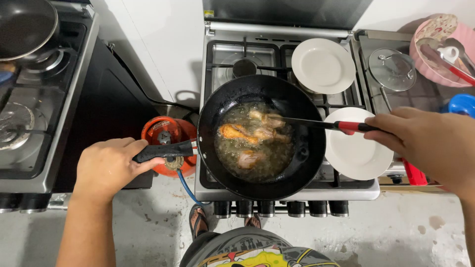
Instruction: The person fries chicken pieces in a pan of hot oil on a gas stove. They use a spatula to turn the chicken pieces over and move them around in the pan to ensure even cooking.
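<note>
A black wok (302, 148) sits on the front left burner of a steel gas stove (277, 195). Several chicken pieces (250, 136) fry in bubbling oil inside it. My left hand (106, 165) grips the wok's black handle (166, 151) at the left. My right hand (420, 136) holds black tongs with red grips (336, 125), their tips reaching the chicken at the back of the oil.
Two white plates rest on the stove: one at the back (323, 66), one at the front right (354, 148). A glass lid (392, 69) and a pink basket (443, 47) lie to the right. An orange gas cylinder (168, 131) stands on the floor. A second stove (37, 99) is at left.
</note>
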